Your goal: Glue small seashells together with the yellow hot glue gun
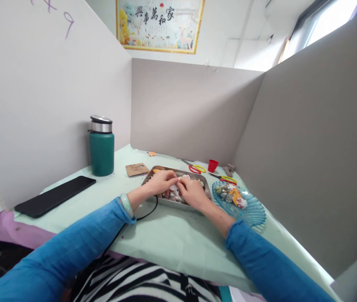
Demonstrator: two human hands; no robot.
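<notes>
Both hands meet over a metal tray (194, 207) that holds several small white, orange and brown pieces. My left hand (163, 181), with a pale green bangle (126, 204) on its wrist, has its fingertips pinched together above the tray. My right hand (192, 192) also pinches, its fingertips touching or almost touching those of the left. A small whitish bit shows between the fingertips, too small to name. To the right of my right hand is a blue ribbed glass plate (255, 212) with several small decorated pieces (233, 195) on it.
A green bottle (102, 153) and a black phone-like slab (55, 196) are on the left. Behind the tray lie a brown card (137, 169), red-and-yellow scissors (197, 168), a second pair of scissors (227, 179) and a red cup (212, 165). Grey panels (191, 109) enclose the table.
</notes>
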